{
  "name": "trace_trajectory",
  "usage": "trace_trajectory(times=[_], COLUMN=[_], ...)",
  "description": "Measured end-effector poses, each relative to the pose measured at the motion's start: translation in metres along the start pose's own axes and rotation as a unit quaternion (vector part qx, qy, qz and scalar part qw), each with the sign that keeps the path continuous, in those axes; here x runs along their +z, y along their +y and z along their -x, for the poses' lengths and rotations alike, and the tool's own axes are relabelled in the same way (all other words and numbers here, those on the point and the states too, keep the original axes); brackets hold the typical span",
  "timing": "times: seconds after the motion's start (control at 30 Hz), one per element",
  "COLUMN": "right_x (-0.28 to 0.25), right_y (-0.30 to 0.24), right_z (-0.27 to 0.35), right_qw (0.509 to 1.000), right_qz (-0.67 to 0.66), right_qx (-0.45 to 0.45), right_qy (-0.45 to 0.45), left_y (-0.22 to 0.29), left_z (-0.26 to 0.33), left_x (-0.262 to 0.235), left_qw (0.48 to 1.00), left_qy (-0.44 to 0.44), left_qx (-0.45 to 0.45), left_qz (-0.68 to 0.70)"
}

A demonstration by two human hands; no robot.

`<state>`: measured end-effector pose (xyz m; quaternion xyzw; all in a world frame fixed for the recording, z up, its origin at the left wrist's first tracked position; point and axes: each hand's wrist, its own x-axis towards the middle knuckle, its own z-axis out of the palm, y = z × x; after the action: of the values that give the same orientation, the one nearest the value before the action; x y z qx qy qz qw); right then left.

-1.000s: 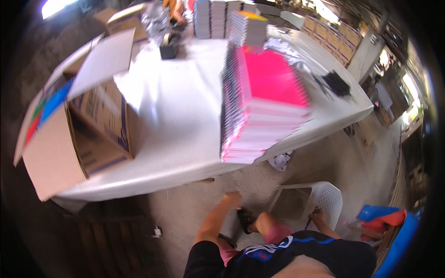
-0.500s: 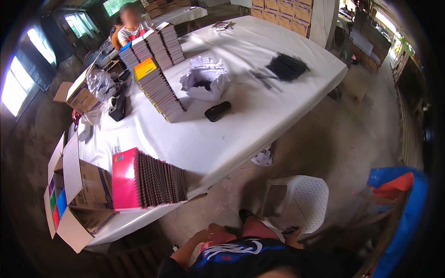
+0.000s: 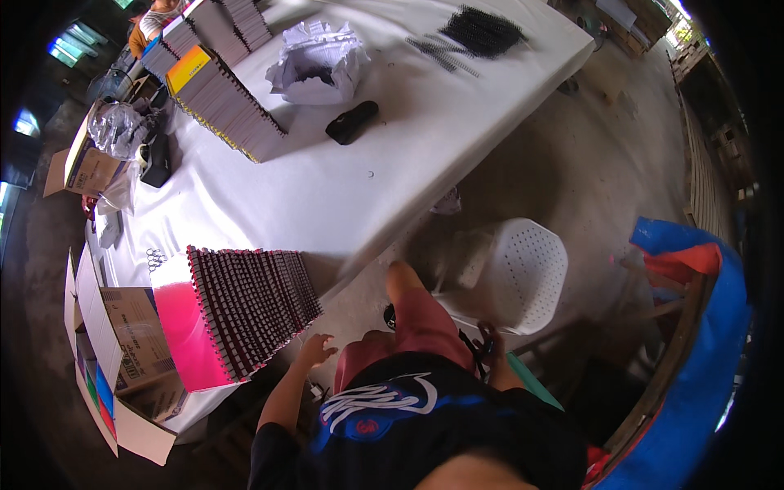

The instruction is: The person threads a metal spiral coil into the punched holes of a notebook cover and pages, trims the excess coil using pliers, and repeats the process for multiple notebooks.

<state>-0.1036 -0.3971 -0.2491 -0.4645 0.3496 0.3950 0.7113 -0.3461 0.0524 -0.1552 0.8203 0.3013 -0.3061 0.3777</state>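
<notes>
My left hand [image 3: 316, 350] hangs in front of my left thigh with its fingers apart and nothing in them. It is close to a tall stack of spiral-bound notebooks [image 3: 251, 314] with a pink cover on top, standing at the table's near edge, but does not touch it. My right hand [image 3: 491, 343] is low at my right side, beside the white plastic chair [image 3: 532, 273]. Its fingers are curled at a dark, thin thing that I cannot make out.
On the white-covered table [image 3: 327, 196] stand a yellow-topped notebook stack [image 3: 220, 102], a paper-lined container [image 3: 318, 69], a black case [image 3: 352, 122] and black spiral coils [image 3: 482, 33]. An open carton [image 3: 135, 327] adjoins the table's left end. A blue cover [image 3: 710, 359] hangs at right.
My view has tilted down and I have come nearer to the pink notebooks. One leg is now stepped forward. My left hand has moved off my lap with its fingers spread.
</notes>
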Motion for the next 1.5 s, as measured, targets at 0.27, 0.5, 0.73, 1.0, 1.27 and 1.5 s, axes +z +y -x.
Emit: trace_trajectory(times=[0.27,0.5,0.73,1.0,1.27,1.5], right_x=[0.04,0.183,0.399,0.421,0.41,0.42], right_y=[-0.034,-0.172,-0.204,-0.225,-0.234,-0.228], right_z=[-0.006,0.063,0.045,-0.044,-0.044,-0.03], right_qw=[0.935,0.972,0.911,0.889,0.909,0.91], right_qz=[0.276,0.078,0.157,0.206,0.127,0.134], right_qx=[0.164,-0.141,-0.298,-0.386,-0.363,-0.353], right_qy=[-0.149,-0.171,-0.24,-0.134,-0.162,-0.171], left_y=[0.002,-0.085,-0.008,0.161,0.132,0.113], left_z=[-0.007,-0.025,-0.159,-0.206,-0.218,-0.219], left_x=[-0.007,0.095,0.187,0.209,0.18,0.176], left_qw=[1.0,0.998,0.979,0.972,0.956,0.946], left_qy=[-0.007,0.049,0.151,0.136,0.189,0.211], left_qx=[0.023,0.039,0.136,0.104,0.071,0.055], left_qz=[0.005,0.026,-0.001,0.16,0.214,0.238])
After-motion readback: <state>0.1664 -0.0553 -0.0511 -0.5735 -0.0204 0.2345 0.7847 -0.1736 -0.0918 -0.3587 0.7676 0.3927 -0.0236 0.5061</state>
